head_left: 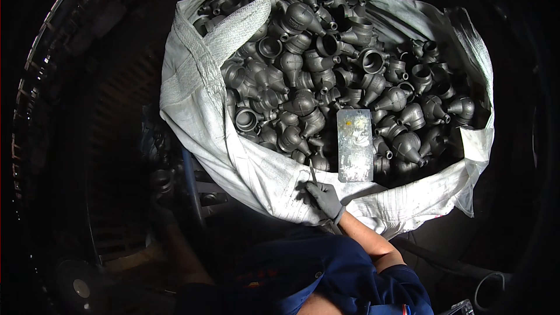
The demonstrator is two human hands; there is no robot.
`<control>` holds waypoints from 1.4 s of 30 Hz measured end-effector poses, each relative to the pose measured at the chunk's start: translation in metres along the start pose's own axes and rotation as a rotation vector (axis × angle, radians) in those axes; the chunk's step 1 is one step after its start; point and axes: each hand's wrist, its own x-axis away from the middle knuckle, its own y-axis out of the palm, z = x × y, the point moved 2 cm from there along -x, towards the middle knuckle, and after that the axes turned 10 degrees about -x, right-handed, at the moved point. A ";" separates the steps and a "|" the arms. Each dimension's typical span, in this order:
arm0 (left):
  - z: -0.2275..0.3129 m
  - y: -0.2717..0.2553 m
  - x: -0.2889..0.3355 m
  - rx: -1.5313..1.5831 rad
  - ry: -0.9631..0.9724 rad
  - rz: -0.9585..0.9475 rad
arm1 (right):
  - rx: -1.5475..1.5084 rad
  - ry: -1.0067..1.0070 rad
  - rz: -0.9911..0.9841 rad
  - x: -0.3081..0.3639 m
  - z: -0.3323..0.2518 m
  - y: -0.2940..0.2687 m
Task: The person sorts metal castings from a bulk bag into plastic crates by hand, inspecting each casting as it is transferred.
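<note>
My right hand [326,199], in a grey glove, is closed round a thin pointed rod [312,170] whose tip points away from me. It is over the near edge of a large white woven bulk bag [262,184]. Dark grey metal castings [300,102], round-bodied with open necks and narrow stubs, fill the bag in a heap. My left hand [161,213] is in deep shadow to the left of the bag, its fingers hard to make out. Just beyond it is a dark casting [162,181]; whether the hand grips it is unclear.
A worn, paint-stained metal plate [355,154] stands at the bag's near side, against the castings. The bag's wide lifting strap [239,26] loops over its left side. A blue metal post [191,184] rises left of the bag. Slatted wood [125,102] shows dimly farther left.
</note>
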 end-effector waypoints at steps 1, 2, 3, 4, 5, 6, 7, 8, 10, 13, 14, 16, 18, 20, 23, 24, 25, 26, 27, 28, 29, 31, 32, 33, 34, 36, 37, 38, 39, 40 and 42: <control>0.000 0.007 -0.007 0.118 -0.099 -0.012 | 0.027 0.051 0.003 -0.001 0.005 -0.006; 0.000 0.013 -0.012 0.235 -0.202 -0.023 | 0.058 0.105 0.003 -0.003 0.007 -0.009; 0.001 0.020 -0.018 0.353 -0.305 -0.034 | 0.069 0.081 0.002 -0.004 0.008 -0.010; 0.002 0.025 -0.023 0.472 -0.406 -0.044 | 0.022 0.080 0.009 -0.003 0.010 -0.011; 0.003 0.031 -0.027 0.592 -0.510 -0.053 | 0.046 0.073 0.019 -0.001 0.007 -0.010; 0.021 0.031 -0.029 0.712 -0.612 -0.063 | 0.069 0.065 0.027 -0.001 0.005 -0.012; 0.048 0.036 -0.035 0.795 -0.358 -0.028 | 0.042 0.097 0.056 -0.005 0.011 -0.019; 0.110 0.038 -0.033 0.867 -0.103 0.005 | 0.003 0.049 0.041 -0.010 0.021 -0.028; 0.191 0.050 -0.019 0.888 -0.109 -0.127 | -0.009 0.048 0.045 -0.011 0.023 -0.029; 0.282 0.099 0.018 1.282 -0.069 -0.654 | 0.019 0.045 0.056 -0.016 0.028 -0.032; 0.301 0.125 0.027 1.288 -0.134 -0.750 | 0.035 0.049 0.050 -0.017 0.026 -0.032; 0.301 0.212 0.028 1.232 -0.338 -0.968 | 0.049 0.074 0.032 -0.019 0.027 -0.035; 0.305 0.269 0.020 1.229 -0.422 -1.004 | 0.044 0.083 0.010 -0.018 0.021 -0.034; 0.312 0.302 0.015 1.076 -0.740 -1.007 | 0.076 0.092 0.004 -0.018 0.018 -0.034; 0.303 0.356 -0.008 1.284 -0.829 -0.954 | 0.068 0.017 -0.032 -0.021 0.021 -0.033; 0.308 0.364 -0.009 1.280 -0.836 -0.964 | 0.066 0.019 -0.020 -0.022 0.021 -0.035; 0.312 0.371 -0.010 1.325 -0.809 -0.957 | 0.060 0.051 -0.017 -0.023 0.021 -0.037; 0.313 0.371 -0.014 1.372 -0.778 -0.941 | 0.054 0.084 -0.023 -0.023 0.019 -0.036; 0.309 0.379 -0.019 1.376 -0.855 -0.929 | 0.119 0.121 -0.019 -0.022 0.014 -0.036; 0.300 0.378 -0.022 1.379 -0.859 -0.921 | 0.124 0.126 -0.023 -0.019 0.009 -0.032; 0.303 0.368 -0.019 1.398 -0.895 -0.947 | 0.115 0.118 -0.008 -0.016 0.005 -0.030; 0.296 0.353 -0.018 1.471 -0.956 -1.090 | 0.086 0.116 -0.006 -0.013 -0.003 -0.028; 0.298 0.336 -0.005 1.463 -0.969 -1.090 | 0.064 0.129 -0.012 -0.009 -0.008 -0.027; 0.307 0.310 0.013 1.362 -0.917 -1.145 | -0.042 0.114 0.021 -0.001 -0.029 -0.013; 0.308 0.287 0.029 1.265 -0.863 -1.192 | -0.037 0.115 -0.007 -0.004 -0.032 -0.018; 0.289 0.258 0.056 1.272 -0.667 -1.441 | -0.071 0.068 -0.033 -0.001 -0.064 -0.006; 0.293 0.235 0.071 1.266 -0.693 -1.374 | -0.116 0.001 -0.006 -0.005 -0.067 -0.006; 0.288 0.217 0.084 1.260 -0.590 -1.391 | -0.161 -0.067 0.027 -0.008 -0.070 -0.007; 0.289 0.196 0.093 1.212 -0.475 -1.375 | -0.122 -0.092 0.037 -0.012 -0.078 -0.009; 0.290 0.177 0.102 1.161 -0.363 -1.362 | -0.083 -0.116 0.052 -0.015 -0.088 -0.010; 0.285 0.152 0.118 1.039 -0.290 -1.353 | -0.096 -0.189 0.061 -0.018 -0.106 -0.002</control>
